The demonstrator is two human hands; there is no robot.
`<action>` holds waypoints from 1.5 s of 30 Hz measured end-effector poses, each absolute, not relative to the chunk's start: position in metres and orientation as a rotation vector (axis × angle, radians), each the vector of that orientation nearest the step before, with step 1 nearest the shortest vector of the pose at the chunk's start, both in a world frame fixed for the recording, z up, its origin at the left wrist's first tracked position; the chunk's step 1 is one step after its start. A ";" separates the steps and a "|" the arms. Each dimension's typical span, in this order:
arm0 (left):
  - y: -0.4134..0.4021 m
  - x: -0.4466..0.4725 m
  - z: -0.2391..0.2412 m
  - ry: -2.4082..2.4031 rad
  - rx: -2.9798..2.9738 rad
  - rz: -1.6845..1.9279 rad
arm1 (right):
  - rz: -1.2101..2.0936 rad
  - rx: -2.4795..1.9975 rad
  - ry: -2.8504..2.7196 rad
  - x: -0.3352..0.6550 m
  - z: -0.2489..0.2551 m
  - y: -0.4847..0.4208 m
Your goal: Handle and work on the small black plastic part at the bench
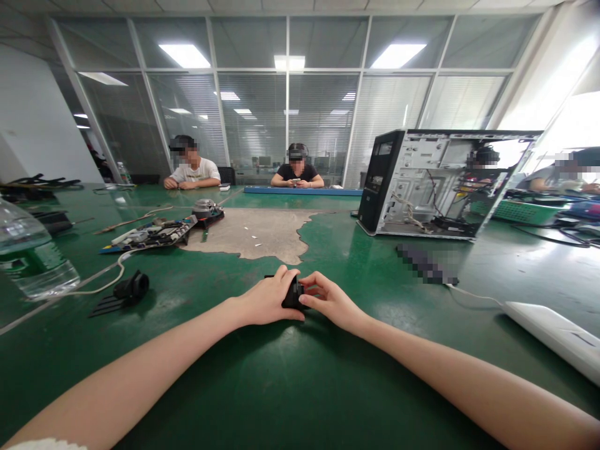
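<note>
My left hand and my right hand meet over the green table, both closed around a small black part held between them just above the tabletop. Most of the part is hidden by my fingers, so its shape stays unclear. Both forearms reach in from the bottom of the view.
An open computer case lies at the right. A circuit board, a fan, a black plug with cable and a water bottle sit at the left. A white object lies near right. People sit at the far side.
</note>
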State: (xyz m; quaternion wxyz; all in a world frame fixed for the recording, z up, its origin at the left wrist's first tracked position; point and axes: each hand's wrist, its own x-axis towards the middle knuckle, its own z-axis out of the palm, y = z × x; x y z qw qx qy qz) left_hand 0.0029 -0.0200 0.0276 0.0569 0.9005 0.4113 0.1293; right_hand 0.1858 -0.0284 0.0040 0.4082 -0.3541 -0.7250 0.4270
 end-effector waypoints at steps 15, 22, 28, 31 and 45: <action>-0.013 0.004 0.026 1.250 2.695 0.434 | 1.150 -0.834 -1.747 0.185 0.005 -0.026; -0.013 0.004 0.024 1.263 2.687 0.430 | 1.153 -0.847 -1.793 0.186 0.003 -0.025; -0.015 0.005 0.025 1.284 2.672 0.430 | 1.176 -0.779 -1.800 0.188 0.001 -0.024; -0.014 0.005 0.025 1.290 2.671 0.430 | 1.137 -0.807 -1.792 0.186 0.003 -0.024; -0.014 0.006 0.023 1.298 2.682 0.426 | 1.177 -0.784 -1.816 0.188 0.001 -0.025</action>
